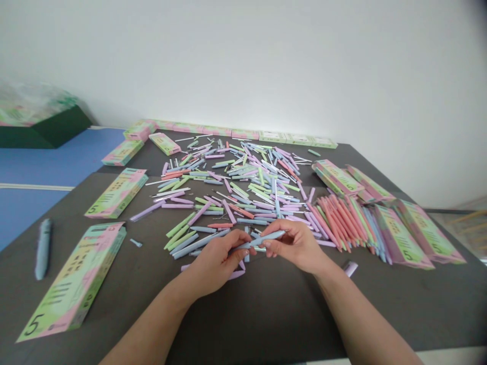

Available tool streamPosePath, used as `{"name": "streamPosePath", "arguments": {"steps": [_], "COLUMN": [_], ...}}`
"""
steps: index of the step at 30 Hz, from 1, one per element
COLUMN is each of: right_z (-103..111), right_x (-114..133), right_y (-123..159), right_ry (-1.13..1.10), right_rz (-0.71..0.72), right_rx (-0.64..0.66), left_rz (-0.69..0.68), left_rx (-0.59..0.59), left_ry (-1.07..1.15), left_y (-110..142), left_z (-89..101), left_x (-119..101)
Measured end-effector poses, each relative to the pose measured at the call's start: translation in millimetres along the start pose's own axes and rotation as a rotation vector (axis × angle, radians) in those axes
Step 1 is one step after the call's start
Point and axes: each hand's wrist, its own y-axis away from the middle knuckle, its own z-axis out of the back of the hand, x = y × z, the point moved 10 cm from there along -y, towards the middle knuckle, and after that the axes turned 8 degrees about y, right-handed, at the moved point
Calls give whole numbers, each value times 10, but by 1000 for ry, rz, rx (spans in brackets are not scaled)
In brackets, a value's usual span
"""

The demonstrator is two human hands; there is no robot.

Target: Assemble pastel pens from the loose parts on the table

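Between my two hands is a light blue pen point(272, 236), held roughly level above the near edge of a pile of pen parts point(243, 187). My left hand point(218, 258) pinches its left end between thumb and fingers. On its right end, my right hand point(294, 243) is closed in the same way. Purple, green, blue and coral barrels lie loose in the pile, with thin white refills among them. Just right of my right hand, coral, green, blue and purple pens point(342, 220) lie side by side in a row.
Printed pen boxes lie on the left, including a large near box point(76, 279) and another box point(117, 192). More packs point(403, 235) lie at the right. A row of boxes point(243, 134) lines the back edge. A blue pen point(43, 248) rests far left, near a green bin point(45, 126).
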Motion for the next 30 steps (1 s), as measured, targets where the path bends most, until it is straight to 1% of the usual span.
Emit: {"name": "streamPosePath", "arguments": {"steps": [5, 12, 18, 24, 27, 30], "right_z": [-46, -56, -58, -66, -28, 60], "right_x": [17, 22, 8, -4, -7, 0], "right_y": [1, 5, -5, -21, -42, -58], "right_ry": [-16, -21, -49, -65, -64, -47], "right_rz": [-7, -21, -33, -21, -8, 28], "right_rx": [7, -8, -3, 3, -22, -73], "left_rz": [-21, -44, -71, -62, -55, -42], "left_rx": [-23, 18, 24, 31, 49, 57], "left_ry": [-17, -94, -77, -69, -76, -102], "left_y": [2, -17, -15, -19, -21, -23], "left_z": [34, -3, -19, -25, -49, -61], "left_x": [11, -23, -16, -20, -17, -3]}}
